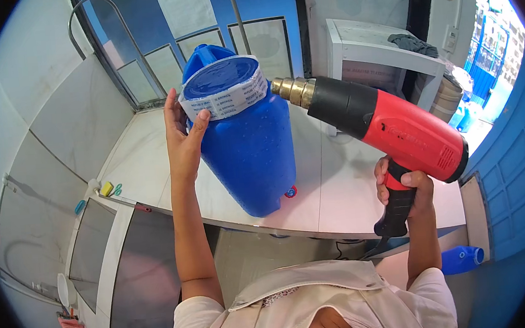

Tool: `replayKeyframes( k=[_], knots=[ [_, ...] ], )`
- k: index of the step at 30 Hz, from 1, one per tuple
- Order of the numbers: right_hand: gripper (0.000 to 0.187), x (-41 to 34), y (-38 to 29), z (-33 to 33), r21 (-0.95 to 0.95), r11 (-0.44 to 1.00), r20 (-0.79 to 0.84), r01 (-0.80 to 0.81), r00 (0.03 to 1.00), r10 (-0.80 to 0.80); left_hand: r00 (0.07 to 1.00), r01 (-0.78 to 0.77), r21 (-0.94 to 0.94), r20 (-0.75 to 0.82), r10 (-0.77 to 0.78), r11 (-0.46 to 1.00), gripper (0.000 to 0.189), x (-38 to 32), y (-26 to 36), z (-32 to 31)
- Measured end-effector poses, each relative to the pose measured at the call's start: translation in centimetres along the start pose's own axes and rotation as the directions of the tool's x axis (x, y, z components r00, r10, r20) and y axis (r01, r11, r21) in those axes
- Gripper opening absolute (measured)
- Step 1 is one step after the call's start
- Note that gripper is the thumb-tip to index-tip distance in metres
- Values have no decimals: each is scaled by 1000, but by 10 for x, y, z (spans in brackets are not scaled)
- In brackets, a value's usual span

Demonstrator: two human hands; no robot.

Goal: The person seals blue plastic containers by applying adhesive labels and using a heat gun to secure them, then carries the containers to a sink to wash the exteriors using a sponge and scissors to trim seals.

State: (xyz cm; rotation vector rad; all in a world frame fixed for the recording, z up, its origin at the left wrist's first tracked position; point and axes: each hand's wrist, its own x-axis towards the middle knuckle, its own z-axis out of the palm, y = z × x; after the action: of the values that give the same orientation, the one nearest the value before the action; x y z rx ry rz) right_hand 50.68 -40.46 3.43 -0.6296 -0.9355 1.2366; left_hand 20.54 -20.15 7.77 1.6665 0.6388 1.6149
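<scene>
A blue plastic water jug (252, 155) stands on the white tiled counter before me, its surface beaded with droplets. Around its wide blue cap (223, 77) sits a loose white plastic seal band (225, 104) with repeated printing. My left hand (184, 135) holds the band's left side, thumb in front and fingers behind. In my right hand (405, 187) is a red and black heat gun (408, 129), gripped by its handle. Its brass-coloured nozzle (294, 92) points left at the band's right side, close to it. A small red and blue spigot (291, 192) shows low on the jug.
A white shelf unit (373, 39) with a dark cloth (412, 45) stands at the back right. To the left are a sink basin (136, 266), a yellow sponge (107, 189) and a curved metal pipe (116, 11). Another blue container (459, 259) lies at lower right.
</scene>
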Motion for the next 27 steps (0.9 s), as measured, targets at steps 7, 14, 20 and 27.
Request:
replayKeyframes(
  k=[7, 14, 20, 27],
  knots=[
    [37, 24, -21, 7, 26, 1000, -24, 12, 1000, -11, 1000, 9, -1, 9, -9, 1000, 73, -1, 1, 1],
    [31, 61, -78, 35, -151, 987, -50, -63, 997, 56, 1000, -10, -26, -18, 10, 1000, 77, -1, -3, -2],
    [28, 89, -107, 70, -298, 948, -46, -113, 994, 104, 995, -48, -13, -93, 47, 999, 70, -1, -12, 1],
    [29, 113, -112, 107, -344, 927, -31, -149, 989, 148, 987, -90, 15, -131, 91, 996, 58, -7, -11, 6]
  ],
)
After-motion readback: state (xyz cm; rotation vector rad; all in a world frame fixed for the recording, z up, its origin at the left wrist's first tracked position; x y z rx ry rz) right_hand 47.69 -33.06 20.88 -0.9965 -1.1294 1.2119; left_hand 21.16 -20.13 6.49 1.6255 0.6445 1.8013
